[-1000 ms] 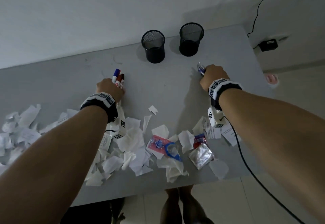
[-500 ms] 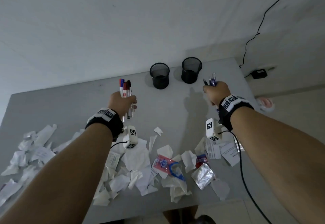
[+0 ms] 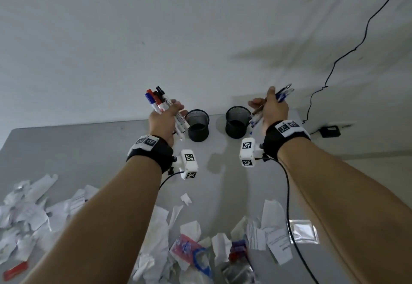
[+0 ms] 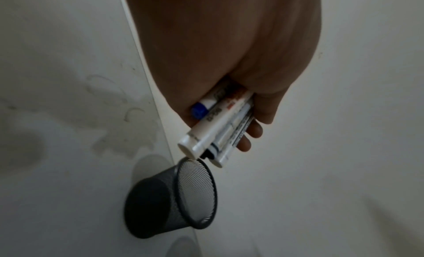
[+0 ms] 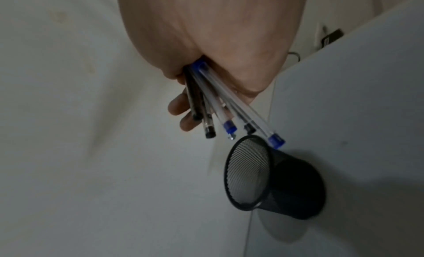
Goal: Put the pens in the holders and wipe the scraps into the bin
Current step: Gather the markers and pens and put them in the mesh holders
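Note:
My left hand (image 3: 166, 117) grips a bunch of whiteboard markers (image 3: 160, 103) with blue, red and black caps, raised just left of the left black mesh holder (image 3: 197, 125). In the left wrist view the markers (image 4: 220, 132) point down at that holder's rim (image 4: 197, 193). My right hand (image 3: 270, 107) holds several thin ballpoint pens (image 3: 282, 94) above the right mesh holder (image 3: 237, 122). Seen from the right wrist, the pens (image 5: 231, 106) fan out with their ends just over the holder (image 5: 270, 181). Both holders look empty. Paper scraps (image 3: 156, 228) lie on the near half of the grey table (image 3: 89, 145).
More torn paper (image 3: 29, 210) lies at the near left, with a red wrapper (image 3: 15, 270). A pink and blue packet (image 3: 189, 250) and a clear foil bag (image 3: 304, 231) sit among the scraps. A black cable (image 3: 330, 72) runs down the wall to an adapter (image 3: 330, 131).
Both hands lifted off the table with their bunches of pens and moved forward and up to the two holders. The head view tilted up toward the wall.

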